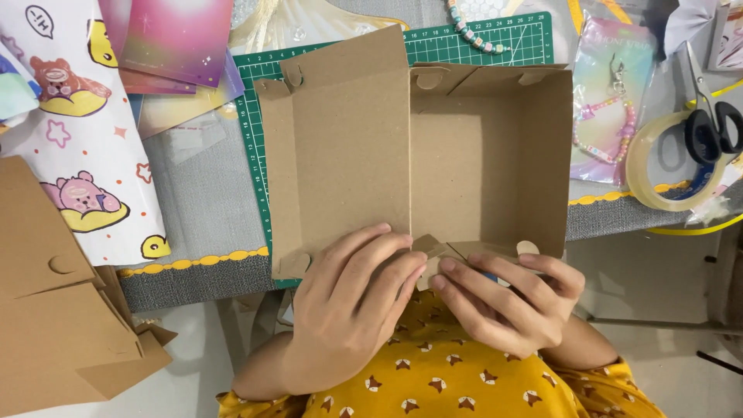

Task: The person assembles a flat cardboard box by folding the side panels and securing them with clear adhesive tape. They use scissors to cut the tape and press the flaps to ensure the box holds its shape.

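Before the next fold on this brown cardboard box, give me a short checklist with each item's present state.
1. Left hand rests on the flat lid panel at its near edge: ok.
2. Right hand fingertips pinch the near corner flap: ok.
3. Brown cardboard mailer box lies open on the green cutting mat: ok.
4. Near wall standing upright: not ok, it is still folded low.
5. Box tray holds nothing inside: ok.
6. Black-handled scissors and clear tape roll lie apart from the box: ok.
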